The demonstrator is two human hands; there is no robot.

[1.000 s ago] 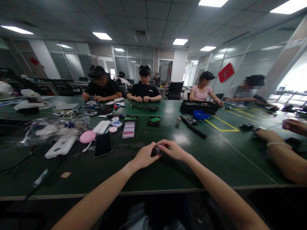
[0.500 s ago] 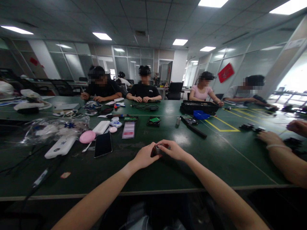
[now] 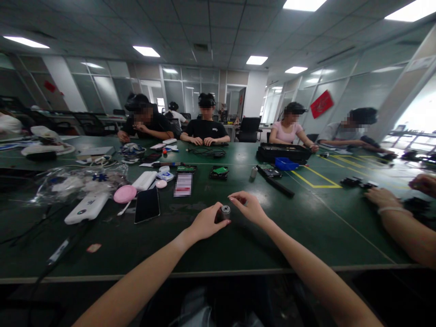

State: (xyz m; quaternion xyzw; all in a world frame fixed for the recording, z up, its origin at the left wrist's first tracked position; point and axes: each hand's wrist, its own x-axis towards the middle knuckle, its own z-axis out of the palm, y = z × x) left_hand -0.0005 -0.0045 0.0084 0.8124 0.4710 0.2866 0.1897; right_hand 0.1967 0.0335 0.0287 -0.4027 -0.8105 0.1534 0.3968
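My left hand (image 3: pixel 206 221) is closed around a small silver metal cylinder (image 3: pixel 225 212), gripping it from the left with the thumb on the near side. The cylinder stands upright at the tabletop, and its round top face shows dark openings. Just to the right, my right hand (image 3: pixel 250 208) is apart from the cylinder, its fingers bent and the tips drawn together in a pinch. Whatever may be between those fingertips is too small to make out. A similar metal cylinder (image 3: pixel 254 172) stands farther back on the green table (image 3: pixel 190 254).
A dark phone (image 3: pixel 147 206), a pink round lid (image 3: pixel 124 194) and a white box (image 3: pixel 86 208) lie to the left. Circuit-board units (image 3: pixel 218 172), a black bar (image 3: pixel 279 186) and a blue tray (image 3: pixel 286 163) sit beyond. A co-worker's hand (image 3: pixel 384 199) rests at right.
My right hand has lifted off the cylinder's top and moved slightly up and right, uncovering the top face. My left hand keeps its grip. Across the table, one person has raised a hand.
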